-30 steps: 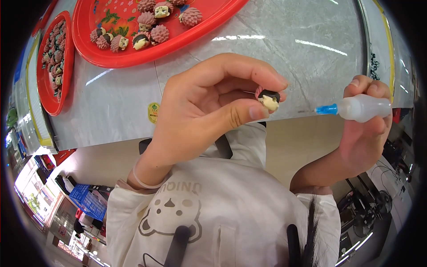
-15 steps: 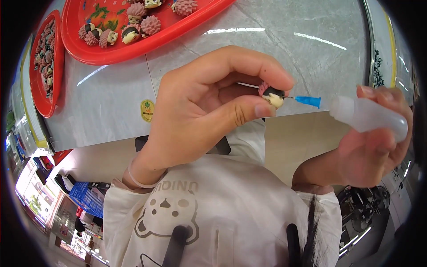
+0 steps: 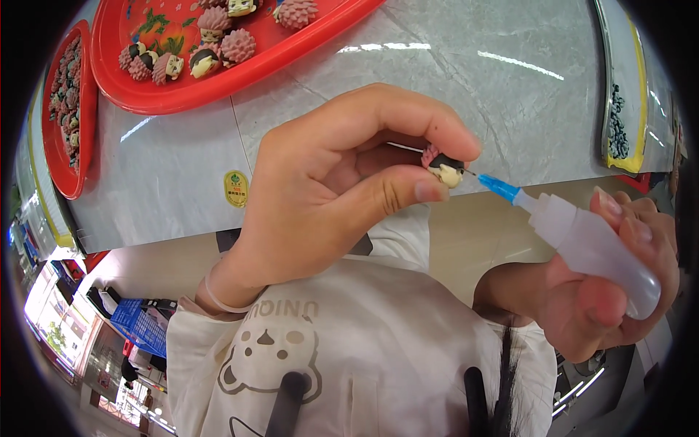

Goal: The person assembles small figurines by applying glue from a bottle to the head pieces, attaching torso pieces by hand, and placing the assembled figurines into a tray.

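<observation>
My left hand [image 3: 342, 175] pinches a small figurine head [image 3: 443, 169] between thumb and fingertips. The figurine has pink spiky hair, a dark band and a cream face. In my right hand [image 3: 604, 291] is a translucent squeeze bottle [image 3: 590, 244], tilted so that its nozzle points up and left. A blue needle tip [image 3: 499, 188] sits at the nozzle, and its thin metal needle reaches the dark side of the figurine. Whether the needle goes into the figurine or only touches it, I cannot tell.
A large red tray [image 3: 182, 98] with several similar figurines lies on the grey table [image 3: 408, 80]. Left of it, a smaller red tray [image 3: 89, 109] holds many more. At the right edge, small dark pieces [image 3: 617, 127] lie in a yellow-edged tray. A blue basket [image 3: 138, 324] stands below left.
Half a second ago the blue tip stood out from the figurine, apart from the bottle. Now bottle and tip are joined, and both slant down to the right. My right hand has moved lower.
</observation>
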`<state>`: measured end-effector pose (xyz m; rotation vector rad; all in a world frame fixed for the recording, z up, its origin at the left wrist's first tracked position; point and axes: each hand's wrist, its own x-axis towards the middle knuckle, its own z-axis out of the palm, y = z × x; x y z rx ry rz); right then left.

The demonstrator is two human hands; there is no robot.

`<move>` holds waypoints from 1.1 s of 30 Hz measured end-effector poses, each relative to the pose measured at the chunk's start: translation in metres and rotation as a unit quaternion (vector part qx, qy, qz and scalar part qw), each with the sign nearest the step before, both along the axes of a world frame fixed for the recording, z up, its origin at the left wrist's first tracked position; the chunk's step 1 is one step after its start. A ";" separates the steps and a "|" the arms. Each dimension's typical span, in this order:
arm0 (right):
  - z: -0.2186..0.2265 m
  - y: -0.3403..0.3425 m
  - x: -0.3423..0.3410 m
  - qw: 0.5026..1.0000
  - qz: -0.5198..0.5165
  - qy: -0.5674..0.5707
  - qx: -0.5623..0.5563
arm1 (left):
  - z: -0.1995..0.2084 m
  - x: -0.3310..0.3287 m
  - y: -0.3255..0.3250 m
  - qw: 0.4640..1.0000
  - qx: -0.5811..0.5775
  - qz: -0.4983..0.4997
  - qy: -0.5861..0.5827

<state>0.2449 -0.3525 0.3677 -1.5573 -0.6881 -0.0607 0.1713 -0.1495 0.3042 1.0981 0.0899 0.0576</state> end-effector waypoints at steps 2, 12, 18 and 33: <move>0.000 0.000 -0.002 0.999 -0.008 0.006 0.034 | 0.000 0.001 0.000 1.000 0.006 0.003 -0.005; -0.012 -0.014 0.014 0.986 -0.158 -0.001 -0.043 | 0.003 0.002 0.001 1.000 -0.010 0.006 0.001; -0.042 0.007 0.032 0.977 -0.175 0.113 0.036 | 0.004 0.001 0.000 1.000 -0.018 -0.015 -0.008; -0.036 -0.018 0.064 0.950 -0.249 -0.101 -0.160 | 0.011 -0.005 0.001 0.996 0.072 0.006 0.042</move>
